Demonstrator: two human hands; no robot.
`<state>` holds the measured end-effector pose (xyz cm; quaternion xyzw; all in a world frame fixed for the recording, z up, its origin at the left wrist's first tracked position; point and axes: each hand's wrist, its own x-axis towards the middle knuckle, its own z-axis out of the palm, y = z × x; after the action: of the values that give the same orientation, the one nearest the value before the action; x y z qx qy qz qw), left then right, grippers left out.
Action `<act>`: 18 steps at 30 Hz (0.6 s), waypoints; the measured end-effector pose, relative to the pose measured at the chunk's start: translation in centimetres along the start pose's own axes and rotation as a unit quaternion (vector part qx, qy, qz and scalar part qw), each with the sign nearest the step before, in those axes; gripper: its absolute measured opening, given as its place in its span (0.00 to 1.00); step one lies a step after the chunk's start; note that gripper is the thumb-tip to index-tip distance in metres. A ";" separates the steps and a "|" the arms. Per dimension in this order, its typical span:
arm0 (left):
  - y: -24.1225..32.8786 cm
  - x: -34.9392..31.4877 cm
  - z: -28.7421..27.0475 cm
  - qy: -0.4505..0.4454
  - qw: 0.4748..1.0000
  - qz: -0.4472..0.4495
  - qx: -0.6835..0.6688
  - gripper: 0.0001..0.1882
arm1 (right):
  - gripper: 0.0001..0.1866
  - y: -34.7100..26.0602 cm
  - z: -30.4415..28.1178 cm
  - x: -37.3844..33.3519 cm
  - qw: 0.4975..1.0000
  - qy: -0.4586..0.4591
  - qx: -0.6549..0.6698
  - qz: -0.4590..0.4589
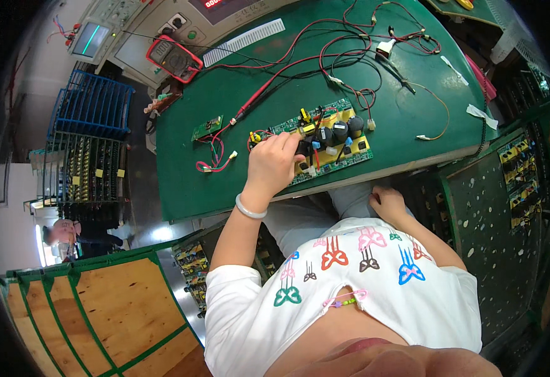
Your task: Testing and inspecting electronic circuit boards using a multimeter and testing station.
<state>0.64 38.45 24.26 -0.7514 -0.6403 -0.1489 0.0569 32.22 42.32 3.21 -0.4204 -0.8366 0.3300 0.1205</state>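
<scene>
A green circuit board (364, 154) crowded with black cylindrical capacitors (340, 131), yellow-wrapped parts and short wires lies near the table's front edge. Over its left end is my left hand (274, 162), a pale bangle on the wrist. Its fingers are bent and closed on that end of the board, hiding the parts beneath. My right hand (387, 202) rests on my thigh below the table edge, fingers curled in and nothing seen in them. Left of the board lies a small green circuit board (208, 128) with red and green wires ending in a white connector (233, 154).
On the green table (407, 119) sits a red multimeter (174, 59) with leads; a red probe (245, 107) points at the small board. Tangled cables (344, 56) spread behind. Instruments (130, 50) stand at the back left. Racks of boards (93, 169) and a person (90, 235) are farther left.
</scene>
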 end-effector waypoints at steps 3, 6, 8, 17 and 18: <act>-0.5 -0.2 -0.5 0.024 0.998 0.010 -0.056 0.21 | 0.09 0.3 0.5 0.4 0.999 -0.019 -0.033 0.003; -1.3 -0.7 -1.4 0.039 0.995 -0.022 -0.089 0.19 | 0.10 0.2 0.7 1.1 0.995 -0.047 -0.082 -0.017; -1.9 -1.1 -1.6 0.071 0.992 -0.054 -0.093 0.14 | 0.11 -0.6 0.3 1.6 0.992 -0.075 -0.105 -0.013; -3.9 0.0 -0.3 0.013 0.985 -0.043 -0.169 0.09 | 0.08 -12.1 -11.9 4.9 0.868 -0.411 0.215 -0.177; -4.0 0.4 -0.3 0.003 0.983 -0.043 -0.180 0.09 | 0.08 -13.3 -13.7 5.4 0.889 -0.361 0.207 -0.191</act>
<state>-3.31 39.42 24.21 -0.7205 -0.6349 -0.2660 -0.0842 27.11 47.02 21.85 -0.0696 -0.7991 0.5954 -0.0452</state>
